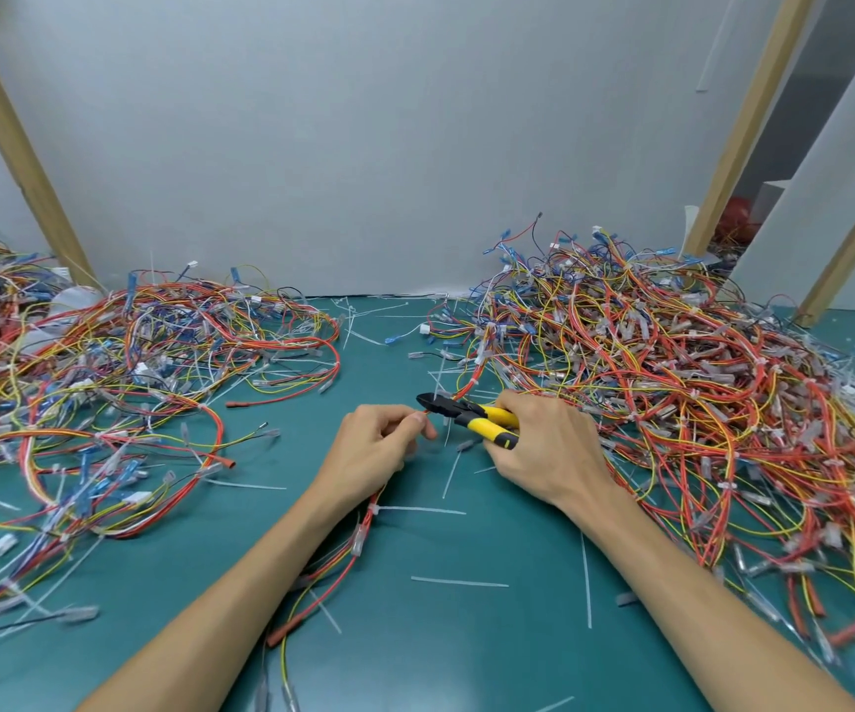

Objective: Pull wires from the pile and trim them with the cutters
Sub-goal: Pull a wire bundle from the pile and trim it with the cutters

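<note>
View: looking down along a person's two bare forearms at a teal table (440,650); a pale wall (363,146) stands at the far edge.
Left hand (374,449): near the middle of the table, fingers curled, pinching the end of a red wire (366,524) between thumb and fingertips.
Wire path: from the pinch it runs toward the near edge, passing under the left wrist and forearm, bundled with yellow strands and a white tie.
Right hand (543,449): just right of the left hand, wrapped tightly around the yellow handles of the cutters (471,416).
Cutters: the black nose points left, its tip just beside the left fingertips and the wire end. I cannot tell whether the blades are apart or closed.
Right pile (672,382): a tall tangle of red, yellow and blue wires with clear connectors, filling the right side from far to near. The right hand sits at its left edge.
Left pile (106,382): a flatter, looser tangle in the same colours on the left side, well apart from both hands.
Scraps (458,582): thin white strips lie scattered on the table between and around the arms.
Posts (19,146): pale wooden posts lean at the far left and far right.
</note>
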`<state>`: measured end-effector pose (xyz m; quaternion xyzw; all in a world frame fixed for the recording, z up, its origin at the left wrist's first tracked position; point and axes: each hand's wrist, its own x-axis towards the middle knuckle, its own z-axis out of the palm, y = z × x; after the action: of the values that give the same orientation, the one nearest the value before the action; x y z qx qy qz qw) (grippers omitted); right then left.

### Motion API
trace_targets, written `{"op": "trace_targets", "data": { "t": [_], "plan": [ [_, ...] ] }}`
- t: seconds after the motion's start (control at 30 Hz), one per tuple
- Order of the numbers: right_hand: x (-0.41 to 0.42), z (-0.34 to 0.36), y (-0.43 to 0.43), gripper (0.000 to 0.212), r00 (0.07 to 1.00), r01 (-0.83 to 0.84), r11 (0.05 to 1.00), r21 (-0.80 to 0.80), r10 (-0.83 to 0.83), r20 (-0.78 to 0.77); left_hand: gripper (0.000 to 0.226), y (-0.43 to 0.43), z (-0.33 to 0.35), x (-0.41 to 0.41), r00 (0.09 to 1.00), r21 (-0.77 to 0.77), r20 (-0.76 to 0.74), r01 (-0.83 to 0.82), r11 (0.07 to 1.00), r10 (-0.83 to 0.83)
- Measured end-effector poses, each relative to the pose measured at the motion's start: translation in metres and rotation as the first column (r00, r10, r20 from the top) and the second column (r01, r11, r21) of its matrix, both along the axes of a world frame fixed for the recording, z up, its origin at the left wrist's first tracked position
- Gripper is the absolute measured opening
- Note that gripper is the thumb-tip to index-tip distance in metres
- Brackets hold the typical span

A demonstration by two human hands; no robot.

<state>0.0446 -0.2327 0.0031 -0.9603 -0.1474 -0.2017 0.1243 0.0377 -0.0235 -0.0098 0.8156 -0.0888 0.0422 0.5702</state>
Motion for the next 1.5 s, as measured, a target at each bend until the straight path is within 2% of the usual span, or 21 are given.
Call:
{"op": "trace_targets", "data": {
  "t": [0.3, 0.43, 0.53, 0.67, 0.87, 1.27, 1.5],
  "plan": [
    [0.0006, 0.0007, 0.0, 0.029, 0.999, 0.006, 1.0, -0.015, -0.005, 0.044, 0.035, 0.0005, -0.0022, 0.0022, 0.999, 0.024, 0.011, -0.03, 0.999, 0.03],
    [0.0002, -0.0024, -0.0009, 0.024, 0.997, -0.011, 1.0, -0.023, 0.012, 0.071, 0.034, 0.0004, -0.0019, 0.0013, 1.0, 0.022, 0.005, -0.03, 0.999, 0.03],
    [0.0025, -0.0049, -0.0016, 0.034, 0.999, -0.012, 1.0, -0.022, 0.013, 0.05, 0.033, -0.0001, -0.0009, 0.0009, 0.999, 0.025, 0.002, -0.033, 0.999, 0.033],
    [0.0031, -0.0051, -0.0015, 0.036, 0.999, -0.016, 1.0, 0.004, 0.015, 0.03, 0.033, 0.0, -0.0005, 0.0015, 1.0, 0.018, -0.008, -0.026, 0.999, 0.026],
    [0.0005, -0.0003, 0.0017, 0.026, 0.999, -0.022, 0.999, -0.029, 0.023, 0.03, 0.033, -0.0001, -0.0008, 0.0009, 1.0, -0.008, -0.005, -0.024, 1.0, 0.024],
    [-0.0016, 0.0012, 0.0029, 0.024, 0.999, 0.029, 0.997, -0.078, -0.031, -0.027, 0.033, -0.0001, -0.0003, 0.0006, 0.999, -0.005, -0.018, -0.032, 0.999, 0.032],
    [-0.0026, 0.002, 0.0034, 0.026, 0.999, 0.02, 0.999, -0.051, -0.022, -0.049, 0.033, 0.0007, -0.0004, 0.0011, 0.999, 0.005, -0.026, -0.026, 1.0, 0.026]
  ]
}}
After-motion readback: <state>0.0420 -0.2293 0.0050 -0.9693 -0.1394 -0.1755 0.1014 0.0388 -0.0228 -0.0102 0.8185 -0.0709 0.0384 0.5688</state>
